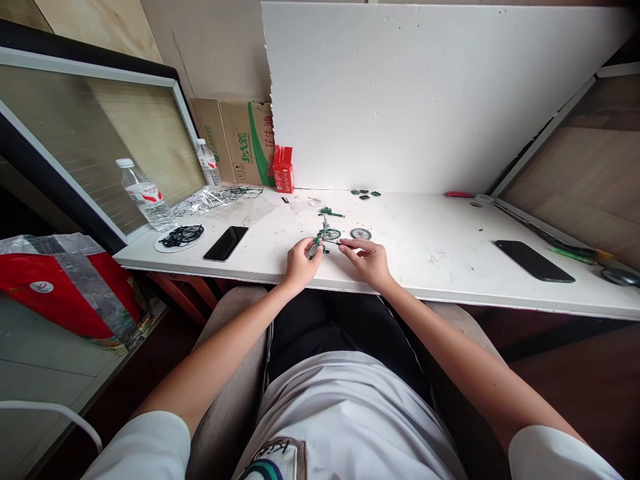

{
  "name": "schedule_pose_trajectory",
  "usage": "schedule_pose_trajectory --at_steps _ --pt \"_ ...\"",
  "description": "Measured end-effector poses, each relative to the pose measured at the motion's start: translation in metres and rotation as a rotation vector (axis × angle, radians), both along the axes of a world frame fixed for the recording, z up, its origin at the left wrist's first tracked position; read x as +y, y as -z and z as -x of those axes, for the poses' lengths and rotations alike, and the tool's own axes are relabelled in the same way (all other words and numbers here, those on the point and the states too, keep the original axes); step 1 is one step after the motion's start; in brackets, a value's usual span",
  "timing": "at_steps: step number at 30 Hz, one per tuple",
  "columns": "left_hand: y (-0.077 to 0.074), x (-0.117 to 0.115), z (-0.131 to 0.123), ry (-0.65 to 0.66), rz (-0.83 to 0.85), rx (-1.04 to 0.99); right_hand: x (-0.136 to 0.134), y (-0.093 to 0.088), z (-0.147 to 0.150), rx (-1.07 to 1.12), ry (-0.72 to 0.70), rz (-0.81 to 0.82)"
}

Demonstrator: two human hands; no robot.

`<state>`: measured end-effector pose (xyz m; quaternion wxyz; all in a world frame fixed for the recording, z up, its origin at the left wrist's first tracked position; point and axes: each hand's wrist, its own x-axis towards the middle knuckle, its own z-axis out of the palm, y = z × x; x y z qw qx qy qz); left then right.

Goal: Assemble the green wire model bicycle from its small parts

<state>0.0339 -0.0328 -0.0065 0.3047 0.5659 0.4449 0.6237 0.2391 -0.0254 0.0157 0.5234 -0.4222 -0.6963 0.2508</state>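
Observation:
A small green model bicycle (pixel 326 235) stands near the front edge of the white table (pixel 430 240). My left hand (pixel 300 261) is closed round its frame at the lower left. My right hand (pixel 369 259) pinches a thin dark tool or rod (pixel 345 244) whose tip points at the bicycle. A loose spoked wheel (pixel 361 233) lies just right of the model. A green part (pixel 331 213) lies behind it, and several small green pieces (pixel 365 194) sit farther back.
Two black phones lie flat, one at the left (pixel 226 243) and one at the right (pixel 534 261). A water bottle (pixel 147 196), a plate of black parts (pixel 181 236), clear plastic bags (pixel 215 199), a red box (pixel 283 169) and a cardboard carton (pixel 240 141) stand at the left and back.

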Motion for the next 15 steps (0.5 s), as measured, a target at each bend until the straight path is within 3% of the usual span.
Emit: schedule_pose_trajectory --at_steps 15 --pt "-0.0003 -0.0015 -0.0001 -0.004 0.002 0.047 -0.0044 -0.0011 0.0015 -0.037 -0.016 -0.051"
